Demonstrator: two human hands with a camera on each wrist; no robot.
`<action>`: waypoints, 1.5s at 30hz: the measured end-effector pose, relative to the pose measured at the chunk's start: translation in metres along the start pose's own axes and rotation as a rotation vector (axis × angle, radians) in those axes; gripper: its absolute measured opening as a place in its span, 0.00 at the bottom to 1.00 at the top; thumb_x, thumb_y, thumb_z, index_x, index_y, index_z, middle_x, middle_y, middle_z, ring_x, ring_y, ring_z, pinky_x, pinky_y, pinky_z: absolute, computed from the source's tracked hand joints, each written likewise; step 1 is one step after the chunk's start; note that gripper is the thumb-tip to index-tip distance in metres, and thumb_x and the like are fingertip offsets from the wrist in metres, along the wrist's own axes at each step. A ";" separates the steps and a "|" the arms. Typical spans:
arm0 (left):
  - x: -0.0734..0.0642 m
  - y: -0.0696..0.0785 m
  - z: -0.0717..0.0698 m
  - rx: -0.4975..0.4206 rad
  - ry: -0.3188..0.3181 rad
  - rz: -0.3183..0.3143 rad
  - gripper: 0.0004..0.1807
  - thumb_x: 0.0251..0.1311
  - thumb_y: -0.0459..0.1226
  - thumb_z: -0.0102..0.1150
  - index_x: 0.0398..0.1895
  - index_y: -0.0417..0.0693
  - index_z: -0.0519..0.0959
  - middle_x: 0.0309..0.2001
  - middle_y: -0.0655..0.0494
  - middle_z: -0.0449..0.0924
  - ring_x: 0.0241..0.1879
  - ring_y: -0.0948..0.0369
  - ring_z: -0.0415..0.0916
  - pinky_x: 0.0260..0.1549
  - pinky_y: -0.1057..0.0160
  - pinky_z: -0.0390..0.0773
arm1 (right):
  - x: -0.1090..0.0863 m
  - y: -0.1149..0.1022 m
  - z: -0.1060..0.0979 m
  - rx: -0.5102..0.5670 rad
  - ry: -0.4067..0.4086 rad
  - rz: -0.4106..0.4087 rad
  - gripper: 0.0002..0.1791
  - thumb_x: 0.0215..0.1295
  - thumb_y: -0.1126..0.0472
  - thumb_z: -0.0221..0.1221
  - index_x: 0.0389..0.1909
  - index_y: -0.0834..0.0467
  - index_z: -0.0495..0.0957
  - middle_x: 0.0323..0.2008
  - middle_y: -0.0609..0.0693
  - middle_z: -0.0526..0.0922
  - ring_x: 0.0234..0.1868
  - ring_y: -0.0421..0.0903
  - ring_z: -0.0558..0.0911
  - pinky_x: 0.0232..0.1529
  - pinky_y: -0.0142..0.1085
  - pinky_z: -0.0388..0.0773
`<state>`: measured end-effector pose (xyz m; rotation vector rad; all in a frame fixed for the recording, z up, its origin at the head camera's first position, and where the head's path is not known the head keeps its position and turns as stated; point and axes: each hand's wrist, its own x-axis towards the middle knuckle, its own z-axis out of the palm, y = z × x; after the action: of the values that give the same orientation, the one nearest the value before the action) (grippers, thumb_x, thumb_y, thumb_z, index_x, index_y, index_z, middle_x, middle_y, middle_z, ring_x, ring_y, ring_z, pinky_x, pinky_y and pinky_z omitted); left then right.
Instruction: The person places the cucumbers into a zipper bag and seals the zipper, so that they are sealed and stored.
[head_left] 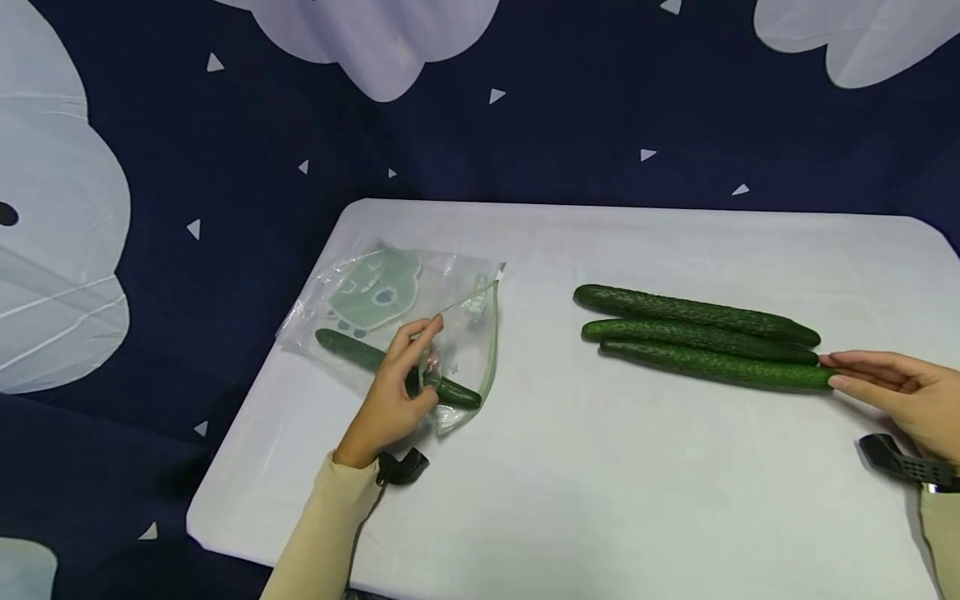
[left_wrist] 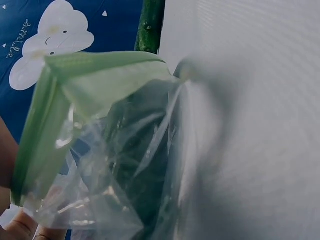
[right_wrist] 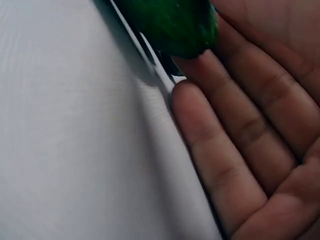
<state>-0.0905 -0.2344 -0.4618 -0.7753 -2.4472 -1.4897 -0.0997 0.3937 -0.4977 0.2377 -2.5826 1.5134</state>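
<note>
Clearly, the right hand (head_left: 911,400) pinches the nearest cucumber (head_left: 712,365) of 3 by its tip; the left hand (head_left: 393,400), fingers bent, holds the zip bag (head_left: 375,287) around the bagged cucumber (head_left: 348,348). Best keep its mouth spread, gripping nearer mid-length.

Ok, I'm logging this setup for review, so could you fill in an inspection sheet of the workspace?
Surface: white tabletop with rounded corners.
Job's things: three cucumbers side by side at the right; a fourth cucumber inside a clear plastic bag at the left.
Clutter: nothing seen.
Hands: left hand holds the bag near its green-edged mouth; right hand has its fingers on the right end of the nearest cucumber.
Cables: nothing clearly seen.
Surroundings: dark blue cloth with pale clouds and small triangles.
</note>
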 end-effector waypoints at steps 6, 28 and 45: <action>0.002 0.017 -0.001 -0.016 -0.005 -0.016 0.51 0.43 0.15 0.49 0.80 0.40 0.58 0.72 0.46 0.59 0.64 0.44 0.61 0.54 0.55 0.61 | -0.004 -0.005 0.001 -0.107 -0.125 0.018 0.24 0.66 0.76 0.61 0.63 0.65 0.75 0.52 0.27 0.78 0.48 0.21 0.78 0.40 0.21 0.76; -0.005 -0.001 -0.002 0.007 0.010 -0.034 0.53 0.43 0.17 0.51 0.81 0.48 0.58 0.73 0.53 0.60 0.63 0.53 0.61 0.51 0.58 0.63 | 0.004 -0.021 0.015 -0.209 -0.142 -0.003 0.22 0.62 0.69 0.68 0.58 0.61 0.83 0.48 0.21 0.81 0.10 0.43 0.61 0.15 0.36 0.60; 0.001 0.007 0.001 0.020 -0.002 -0.014 0.52 0.43 0.16 0.50 0.80 0.42 0.57 0.73 0.50 0.60 0.61 0.49 0.62 0.52 0.56 0.61 | -0.005 -0.028 0.023 -0.019 -0.124 -0.067 0.23 0.68 0.77 0.58 0.64 0.70 0.75 0.56 0.30 0.81 0.05 0.43 0.56 0.09 0.37 0.58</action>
<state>-0.0875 -0.2312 -0.4568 -0.7585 -2.4696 -1.4680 -0.0899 0.3607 -0.4861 0.4249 -2.6524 1.4958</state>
